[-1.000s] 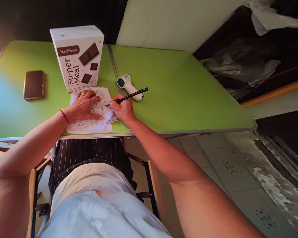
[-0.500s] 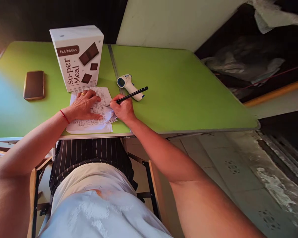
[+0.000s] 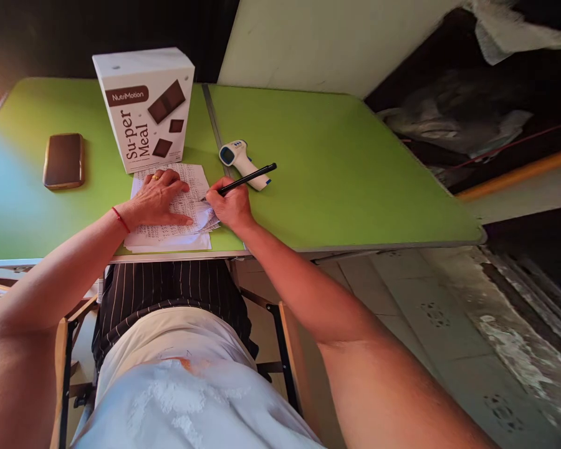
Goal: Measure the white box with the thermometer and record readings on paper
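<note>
The black pen (image 3: 255, 176) is near the middle of the frame, in the right hand (image 3: 232, 206). The fingers and thumb pinch it, and it leans up to the right. Its tip points at the papers (image 3: 195, 186), but the tip is too small to see well. The papers lie in a loose pile under the left hand (image 3: 161, 198), left of the pen. That hand is flat, with its fingers a bit spread and its thumb out. It hides part of the top sheet. The sheet is full of tiny writing, too small to read.

Just above the papers stands a white box (image 3: 144, 112) that says "Su-per Meal". A white and blue thermometer (image 3: 245, 163) lies just past the right hand, partly behind the pen. A dark flat thing like a phone (image 3: 64, 161) lies at the left.

All this is on a green table (image 3: 355, 181) with a gray strip (image 3: 211, 115) across it. The table's left end is cut off. Behind it are a dark panel (image 3: 42, 37) and a pale wall (image 3: 299, 43). At the upper right, crumpled plastic (image 3: 458, 128) sits in a dark spot, hard to make out. Gray floor tiles (image 3: 402, 293) show at the lower right.
</note>
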`<state>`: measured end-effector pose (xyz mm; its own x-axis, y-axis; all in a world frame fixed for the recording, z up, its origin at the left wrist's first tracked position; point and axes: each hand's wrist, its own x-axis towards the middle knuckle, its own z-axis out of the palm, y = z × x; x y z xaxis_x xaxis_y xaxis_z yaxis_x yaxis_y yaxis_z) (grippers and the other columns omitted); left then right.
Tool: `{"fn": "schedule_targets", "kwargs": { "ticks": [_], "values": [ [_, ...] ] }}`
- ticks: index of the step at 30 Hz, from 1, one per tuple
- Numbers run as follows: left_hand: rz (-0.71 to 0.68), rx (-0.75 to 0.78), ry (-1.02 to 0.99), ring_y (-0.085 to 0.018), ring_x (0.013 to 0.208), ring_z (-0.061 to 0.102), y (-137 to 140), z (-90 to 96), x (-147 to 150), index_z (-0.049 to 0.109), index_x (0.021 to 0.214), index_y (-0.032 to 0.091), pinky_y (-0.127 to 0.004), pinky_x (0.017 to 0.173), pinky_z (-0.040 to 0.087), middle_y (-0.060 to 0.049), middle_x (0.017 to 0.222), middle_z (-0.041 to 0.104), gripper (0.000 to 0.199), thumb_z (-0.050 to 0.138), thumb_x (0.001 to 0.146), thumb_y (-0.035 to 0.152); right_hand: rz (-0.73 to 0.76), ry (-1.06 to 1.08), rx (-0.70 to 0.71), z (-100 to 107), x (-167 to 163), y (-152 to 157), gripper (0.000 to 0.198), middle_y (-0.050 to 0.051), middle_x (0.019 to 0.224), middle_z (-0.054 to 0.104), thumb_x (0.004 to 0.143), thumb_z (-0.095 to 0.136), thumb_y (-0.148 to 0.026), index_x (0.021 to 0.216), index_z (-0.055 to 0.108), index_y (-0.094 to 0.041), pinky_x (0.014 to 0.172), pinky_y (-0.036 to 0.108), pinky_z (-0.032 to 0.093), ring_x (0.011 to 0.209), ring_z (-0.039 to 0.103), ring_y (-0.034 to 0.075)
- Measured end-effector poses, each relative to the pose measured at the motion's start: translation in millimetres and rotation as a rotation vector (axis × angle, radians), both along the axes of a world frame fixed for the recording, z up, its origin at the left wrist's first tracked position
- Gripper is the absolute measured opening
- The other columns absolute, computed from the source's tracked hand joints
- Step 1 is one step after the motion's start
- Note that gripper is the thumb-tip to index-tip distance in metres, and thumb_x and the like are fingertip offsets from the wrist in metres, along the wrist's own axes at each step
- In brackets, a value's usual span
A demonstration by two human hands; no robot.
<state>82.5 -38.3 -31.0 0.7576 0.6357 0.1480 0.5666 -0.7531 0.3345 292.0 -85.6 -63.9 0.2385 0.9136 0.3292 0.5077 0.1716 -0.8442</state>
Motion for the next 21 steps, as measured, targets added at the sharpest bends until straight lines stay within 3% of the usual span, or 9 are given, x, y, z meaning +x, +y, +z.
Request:
{"fn": "schedule_targets", "kwargs": {
  "ticks": [7, 13, 16, 21],
  "values": [
    [0.004, 0.000, 0.019, -0.047, 0.132, 0.048, -2.2, 2.9, -0.3, 0.066, 0.137, 0.017, -0.065, 0.113, 0.035, -0.022, 0.141, 0.054, 0.089, 0.075, 0.070, 0.076, -0.019, 0.008, 0.024, -2.5, -1.2, 1.2, 0.020, -0.004, 0.055, 0.054, 0.075, 0.063, -0.029, 0.062, 0.047, -0.026, 0.057, 0.030, 0.044, 0.056, 0.052, 0.015],
    [0.002, -0.005, 0.036, -0.046, 0.131, 0.049, -3.7, 6.5, -1.3, 0.066, 0.137, 0.017, -0.064, 0.114, 0.035, -0.022, 0.141, 0.054, 0.088, 0.075, 0.072, 0.076, -0.012, 0.014, 0.168, -10.7, 9.4, 5.1, 0.015, -0.002, 0.066, 0.060, 0.086, 0.057, -0.033, 0.074, 0.055, -0.025, 0.066, 0.031, 0.051, 0.065, 0.057, 0.016],
    [-0.006, -0.001, 0.044, -0.046, 0.131, 0.049, -3.8, 7.9, -1.2, 0.066, 0.135, 0.017, -0.064, 0.113, 0.037, -0.022, 0.139, 0.055, 0.086, 0.075, 0.071, 0.074, 0.026, -0.118, 0.193, -6.0, 23.5, 14.3, 0.009, 0.001, 0.082, 0.068, 0.091, 0.055, -0.028, 0.090, 0.063, -0.024, 0.077, 0.033, 0.055, 0.078, 0.064, 0.018],
    [-0.015, 0.022, -0.006, -0.043, 0.122, 0.056, -3.3, 13.3, -3.2, 0.070, 0.121, 0.017, -0.061, 0.107, 0.044, -0.019, 0.127, 0.061, 0.070, 0.073, 0.076, 0.070, 0.207, -0.420, 0.141, 16.2, 47.3, 42.2, 0.020, 0.008, 0.103, 0.070, 0.092, 0.055, -0.018, 0.102, 0.072, -0.024, 0.092, 0.043, 0.055, 0.099, 0.066, 0.025]
  ]
}}
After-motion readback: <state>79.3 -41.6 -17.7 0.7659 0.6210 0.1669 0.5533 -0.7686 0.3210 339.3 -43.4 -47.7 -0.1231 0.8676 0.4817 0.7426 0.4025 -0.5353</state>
